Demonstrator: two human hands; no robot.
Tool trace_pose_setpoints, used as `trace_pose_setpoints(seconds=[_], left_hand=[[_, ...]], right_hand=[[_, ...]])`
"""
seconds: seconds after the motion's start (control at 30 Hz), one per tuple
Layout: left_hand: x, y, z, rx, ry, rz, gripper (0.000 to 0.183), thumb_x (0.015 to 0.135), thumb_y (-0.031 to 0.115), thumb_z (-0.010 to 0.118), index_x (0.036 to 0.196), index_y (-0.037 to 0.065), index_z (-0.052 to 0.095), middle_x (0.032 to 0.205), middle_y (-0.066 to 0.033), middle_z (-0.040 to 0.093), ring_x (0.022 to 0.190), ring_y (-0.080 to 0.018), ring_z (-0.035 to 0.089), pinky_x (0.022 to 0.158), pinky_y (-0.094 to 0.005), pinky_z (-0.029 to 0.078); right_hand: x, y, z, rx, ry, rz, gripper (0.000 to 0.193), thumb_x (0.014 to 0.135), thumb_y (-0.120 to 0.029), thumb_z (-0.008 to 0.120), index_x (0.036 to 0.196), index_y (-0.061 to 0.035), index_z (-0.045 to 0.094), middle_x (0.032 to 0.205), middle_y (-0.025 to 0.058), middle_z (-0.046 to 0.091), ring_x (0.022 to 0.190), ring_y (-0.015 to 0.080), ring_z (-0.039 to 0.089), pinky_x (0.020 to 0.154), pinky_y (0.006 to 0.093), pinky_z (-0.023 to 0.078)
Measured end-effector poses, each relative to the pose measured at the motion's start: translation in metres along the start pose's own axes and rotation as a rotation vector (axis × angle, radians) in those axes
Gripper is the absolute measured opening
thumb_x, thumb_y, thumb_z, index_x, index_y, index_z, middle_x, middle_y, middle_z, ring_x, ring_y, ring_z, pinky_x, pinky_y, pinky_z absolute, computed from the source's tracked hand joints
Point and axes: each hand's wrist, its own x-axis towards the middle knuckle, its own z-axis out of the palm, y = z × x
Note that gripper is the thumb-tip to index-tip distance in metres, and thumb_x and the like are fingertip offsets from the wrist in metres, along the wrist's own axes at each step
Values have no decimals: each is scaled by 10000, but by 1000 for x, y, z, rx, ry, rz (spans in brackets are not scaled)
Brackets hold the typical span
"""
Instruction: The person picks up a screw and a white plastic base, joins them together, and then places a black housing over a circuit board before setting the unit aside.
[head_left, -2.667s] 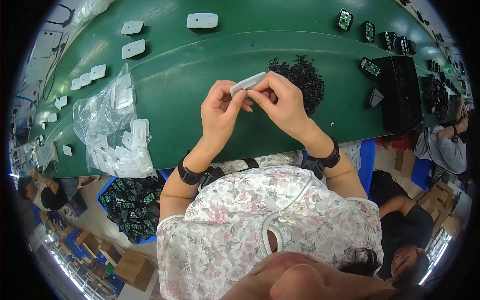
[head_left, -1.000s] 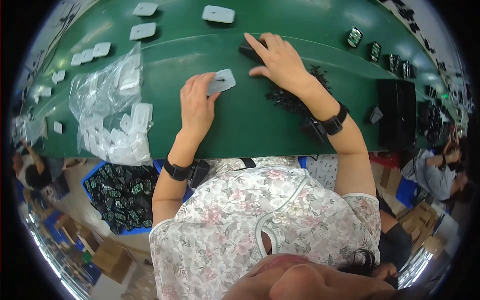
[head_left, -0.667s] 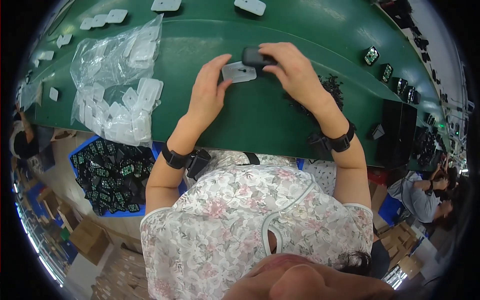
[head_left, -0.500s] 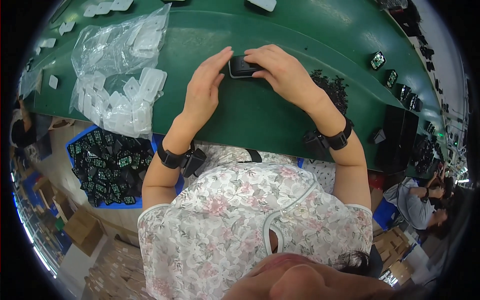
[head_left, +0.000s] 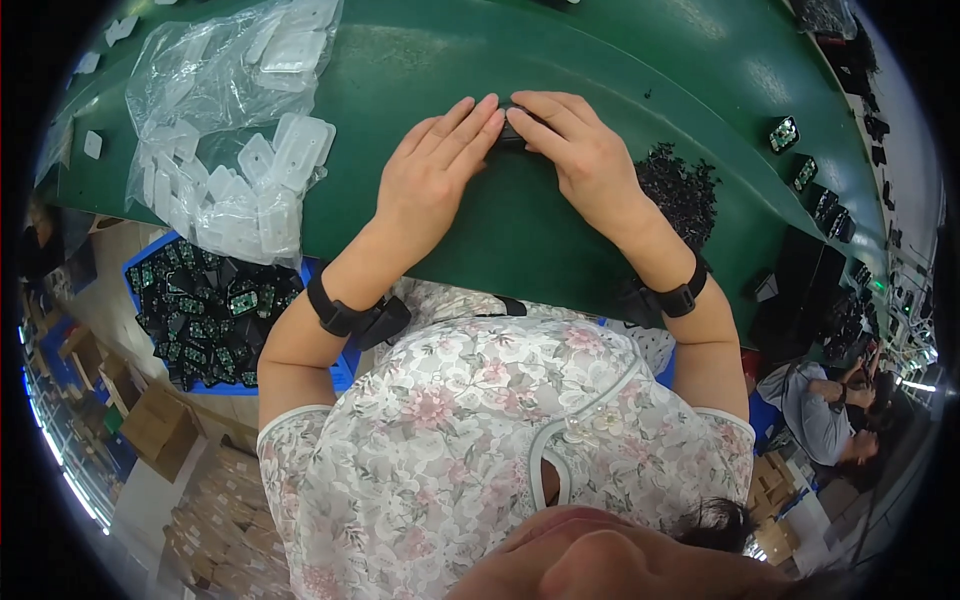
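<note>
A small black plastic case (head_left: 512,138) lies on the green table in front of me, mostly hidden under my fingers. My left hand (head_left: 437,175) lies over its left side, the fingers long and close together, thumb hidden. From the other side, my right hand (head_left: 590,165) bends its fingers over the top and right end. Both sets of fingertips almost meet above the case, pressing on it. To the right of my right hand is a pile of small black parts (head_left: 682,195).
White plastic covers (head_left: 280,215) spill from a clear bag (head_left: 170,95) at the left. A blue bin (head_left: 215,388) of black cases with green circuit boards stands below the table edge. Circuit-board units (head_left: 784,134) line the right side, near a black box (head_left: 797,290).
My left hand has moved right and onto the case, and both hands now cover most of it. Before, its black top and pale lower edge showed between them.
</note>
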Motion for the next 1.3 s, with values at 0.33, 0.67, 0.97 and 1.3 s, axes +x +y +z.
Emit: trace_pose_setpoints(seconds=[0.33, 0.67, 0.97, 1.3], left_hand=[[19, 13, -2, -929, 96, -604, 329, 836, 181, 685, 1069, -40, 612, 916, -143, 673, 811, -213, 647, 735, -294, 502], [-24, -31, -71, 375, 266, -440, 410, 774, 322, 697, 1039, 21, 614, 1003, -131, 599, 951, -320, 539, 832, -421, 422], [-66, -51, -93, 590, 28, -536, 252, 773, 236, 705, 950, 81, 613, 1026, -98, 574, 1008, -321, 507, 857, -431, 401], [-47, -36, -87, 338, 129, -398, 194, 793, 86, 675, 951, 32, 574, 1043, -106, 586, 1026, -325, 489, 901, -417, 381]], right_hand=[[23, -5, -24, 1166, 21, 480, 342, 824, -12, 635, 1155, -1, 552, 1197, 127, 586, 1113, 198, 554, 978, 315, 423], [24, 84, -62, 683, 270, 388, 492, 825, -19, 661, 1291, -26, 504, 1193, 66, 558, 1049, 161, 561, 908, 298, 463], [24, 190, -84, 565, -70, 445, 304, 808, -96, 685, 1099, -43, 619, 991, 55, 645, 881, 145, 598, 806, 301, 490], [-19, 130, -113, -82, 146, 564, 395, 790, -179, 727, 1135, -32, 605, 1001, 90, 632, 876, 174, 598, 781, 297, 489]])
